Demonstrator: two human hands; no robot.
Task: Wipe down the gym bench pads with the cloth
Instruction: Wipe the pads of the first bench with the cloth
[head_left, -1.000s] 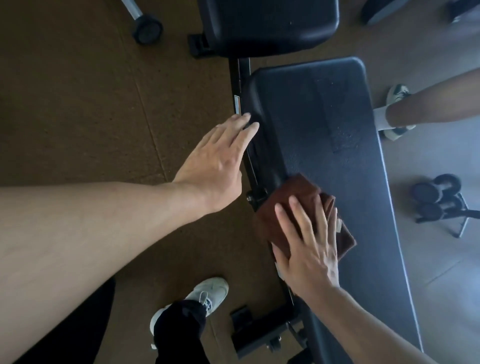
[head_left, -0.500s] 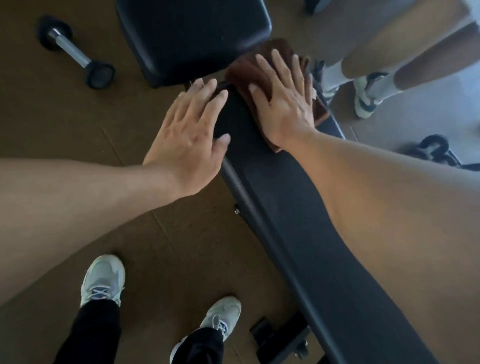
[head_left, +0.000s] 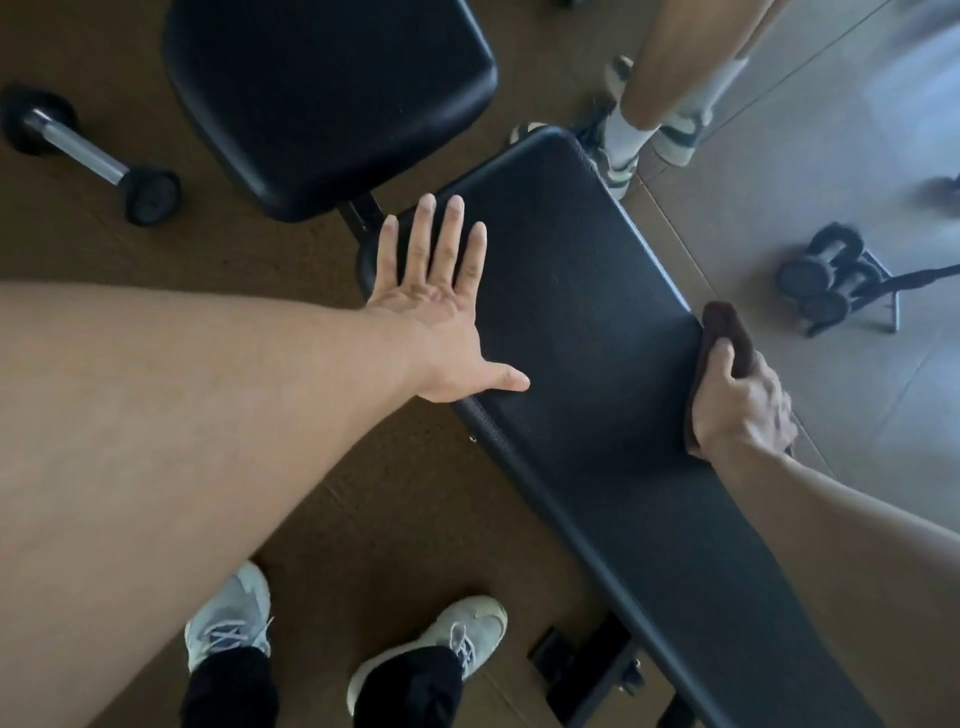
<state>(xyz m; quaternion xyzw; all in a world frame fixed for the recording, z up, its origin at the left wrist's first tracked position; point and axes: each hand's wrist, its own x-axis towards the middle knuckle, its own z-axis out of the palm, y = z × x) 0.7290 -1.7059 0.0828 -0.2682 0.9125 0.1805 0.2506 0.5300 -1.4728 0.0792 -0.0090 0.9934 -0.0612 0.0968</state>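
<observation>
**Cloth at the long pad's right edge, left hand flat near its far end**

I look down on a long black bench pad (head_left: 597, 332) running diagonally from the upper middle to the lower right, where the frame cuts it off. My left hand (head_left: 441, 312) lies flat on the pad near its far left corner, fingers (head_left: 449, 228) straight and spread wide, thumb pointing across the pad. My right hand (head_left: 737, 395) is at the pad's right edge, its thumb curled over a dark brown cloth (head_left: 724, 332). The cloth drapes over that edge; its lower part is hidden under the hand, and the other right fingers are out of sight beyond the edge, so I cannot tell how they lie.

A second black pad, the seat pad (head_left: 332, 98), sits just beyond the long pad's far end, cut off at the top. On the brown floor (head_left: 218, 249) to the left lies a dumbbell (head_left: 88, 150). To the right, small dumbbells (head_left: 831, 275) on a rack are blurred. Another person's legs (head_left: 670, 67) stand past the far end. My own pale shoes (head_left: 467, 634) show below.
</observation>
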